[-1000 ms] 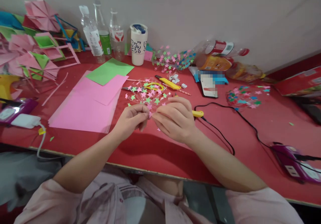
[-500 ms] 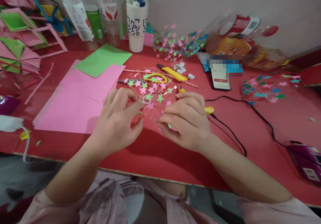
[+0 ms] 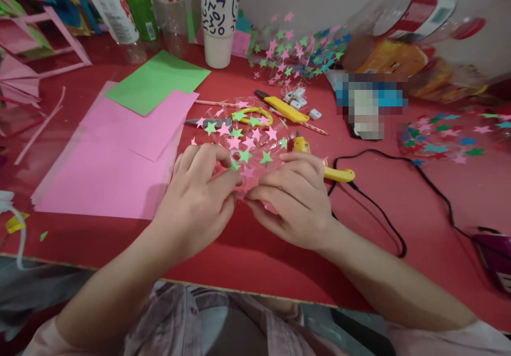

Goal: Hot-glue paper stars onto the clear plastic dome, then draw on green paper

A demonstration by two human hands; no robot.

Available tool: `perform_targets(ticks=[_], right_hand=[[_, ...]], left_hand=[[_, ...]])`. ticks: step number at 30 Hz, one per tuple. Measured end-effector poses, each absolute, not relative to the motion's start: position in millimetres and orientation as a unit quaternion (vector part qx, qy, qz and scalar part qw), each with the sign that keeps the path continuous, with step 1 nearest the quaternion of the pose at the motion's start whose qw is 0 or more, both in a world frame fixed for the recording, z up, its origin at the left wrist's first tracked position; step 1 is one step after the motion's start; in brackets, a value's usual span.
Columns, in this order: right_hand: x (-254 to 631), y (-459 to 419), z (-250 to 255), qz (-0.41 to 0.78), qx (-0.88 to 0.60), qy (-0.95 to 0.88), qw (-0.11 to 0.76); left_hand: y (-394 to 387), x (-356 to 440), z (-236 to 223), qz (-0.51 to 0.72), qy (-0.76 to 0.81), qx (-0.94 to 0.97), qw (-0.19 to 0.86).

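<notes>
A clear plastic piece with pink and green paper stars [image 3: 245,156] lies on the red table in front of me, its strips spread out. At its near edge my left hand [image 3: 203,193] has thumb and forefinger pinched together on the plastic. Facing it from the other side, my right hand [image 3: 293,199] pinches the near edge too, fingers curled. The fingers hide what exactly is between the tips. Behind the stars lie yellow-handled scissors [image 3: 253,112] and a yellow craft knife [image 3: 285,108]. A yellow glue gun [image 3: 339,174] lies partly behind my right hand.
Pink sheets [image 3: 104,170] and a green sheet [image 3: 159,82] lie at left. Plastic bottles and a white cup [image 3: 219,23] stand at the back. More star-covered plastic [image 3: 443,138] lies at right, near a black cord [image 3: 383,156]. The table edge [image 3: 199,287] runs close to my body.
My hands have drawn slightly closer together at the near edge of the starred plastic. The view has shifted, with the back objects higher in the picture.
</notes>
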State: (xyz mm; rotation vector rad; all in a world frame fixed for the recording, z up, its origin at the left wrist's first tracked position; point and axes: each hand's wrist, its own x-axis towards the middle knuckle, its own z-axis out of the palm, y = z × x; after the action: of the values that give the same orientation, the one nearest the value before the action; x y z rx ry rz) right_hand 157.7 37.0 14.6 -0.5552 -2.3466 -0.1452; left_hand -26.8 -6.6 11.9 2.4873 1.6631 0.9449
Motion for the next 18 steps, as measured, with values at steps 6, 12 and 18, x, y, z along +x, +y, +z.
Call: perform_targets(ticks=[6,12,18], right_hand=[[157.6,36.8,12.3,-0.055,-0.217,-0.913,0.34],[157.6,36.4,12.1,-0.062,-0.223,-0.91,0.344],[157.7,34.7,12.0,-0.069,-0.242,-0.906,0.342]], left_hand=[[-5.7,-26.6,11.5,0.307,0.519,0.797,0.01],[-7.1,-24.7,12.3,0.316,0.516,0.796,0.02],[-8.0,-24.5,12.0,0.316,0.508,0.801,0.028]])
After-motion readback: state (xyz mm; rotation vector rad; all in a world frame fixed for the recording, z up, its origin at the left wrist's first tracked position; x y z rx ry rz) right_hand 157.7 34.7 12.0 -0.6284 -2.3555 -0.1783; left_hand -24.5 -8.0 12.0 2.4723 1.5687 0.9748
